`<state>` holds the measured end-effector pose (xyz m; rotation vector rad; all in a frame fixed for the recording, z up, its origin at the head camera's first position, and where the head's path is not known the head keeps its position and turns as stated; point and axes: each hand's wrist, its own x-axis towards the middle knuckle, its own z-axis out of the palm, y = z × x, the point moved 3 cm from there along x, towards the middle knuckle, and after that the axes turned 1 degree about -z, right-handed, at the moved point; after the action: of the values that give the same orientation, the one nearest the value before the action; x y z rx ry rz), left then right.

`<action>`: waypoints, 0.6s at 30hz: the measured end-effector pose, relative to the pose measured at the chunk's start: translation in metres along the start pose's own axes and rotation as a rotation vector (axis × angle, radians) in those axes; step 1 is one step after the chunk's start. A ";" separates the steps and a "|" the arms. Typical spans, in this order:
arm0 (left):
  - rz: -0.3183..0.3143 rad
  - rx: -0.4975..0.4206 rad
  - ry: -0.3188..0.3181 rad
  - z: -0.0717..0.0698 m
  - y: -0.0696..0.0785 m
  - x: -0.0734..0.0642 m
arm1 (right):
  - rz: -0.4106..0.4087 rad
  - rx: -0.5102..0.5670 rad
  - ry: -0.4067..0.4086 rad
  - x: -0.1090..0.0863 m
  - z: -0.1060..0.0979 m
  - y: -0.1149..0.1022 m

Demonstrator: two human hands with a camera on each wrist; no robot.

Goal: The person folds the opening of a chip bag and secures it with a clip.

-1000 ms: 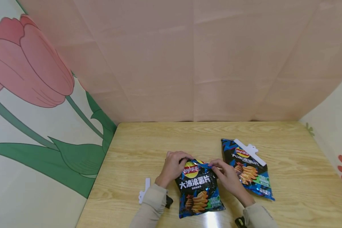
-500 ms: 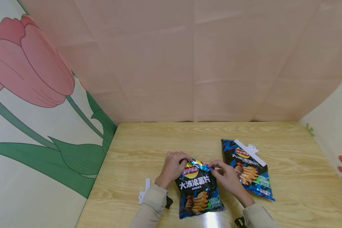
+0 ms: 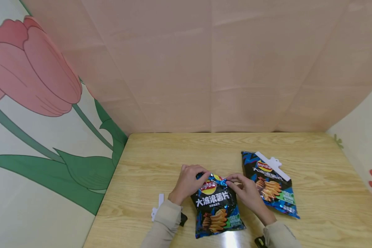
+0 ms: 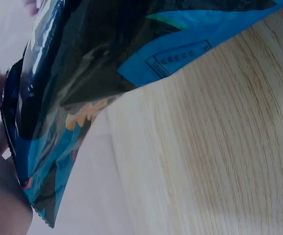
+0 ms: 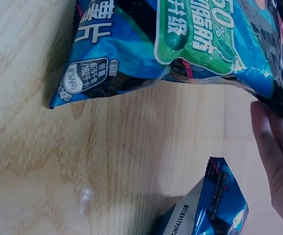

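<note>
A dark blue-and-black Lay's chip bag (image 3: 214, 210) lies face up on the table in front of me, its top edge folded over. At its top left my left hand (image 3: 188, 182) pinches the fold between thumb and fingers. My right hand (image 3: 247, 193) pinches the fold's right end. In the left wrist view the bag (image 4: 97, 58) shows its crimped corner beside the left hand (image 4: 2, 191). Fingers of the right hand (image 5: 278, 152) reach under the bag (image 5: 195, 44) in the right wrist view; the thumb is hidden there.
A second chip bag (image 3: 269, 187) lies to the right, with a white sealing clip (image 3: 272, 166) across its top. Another white clip (image 3: 156, 209) lies left, partly covered by my left sleeve (image 3: 167, 217). The wooden table (image 3: 173, 148) meets a beige cloth backdrop (image 3: 210, 86).
The folded strip along the bag's top has shifted slightly under my fingers. My left thumb has moved a little over the fold. Both arms stay almost in place.
</note>
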<state>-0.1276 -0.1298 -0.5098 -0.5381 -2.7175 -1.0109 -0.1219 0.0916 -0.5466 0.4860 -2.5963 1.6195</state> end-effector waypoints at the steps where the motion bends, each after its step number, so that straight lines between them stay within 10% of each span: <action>1: 0.001 0.004 0.002 0.000 0.000 0.000 | 0.004 -0.002 -0.003 0.000 0.000 0.000; 18: -0.067 0.083 -0.046 0.002 -0.003 0.000 | -0.009 -0.009 -0.008 -0.002 -0.001 0.000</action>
<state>-0.1290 -0.1308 -0.5128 -0.4649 -2.8211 -0.9064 -0.1205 0.0928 -0.5463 0.5042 -2.6017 1.6061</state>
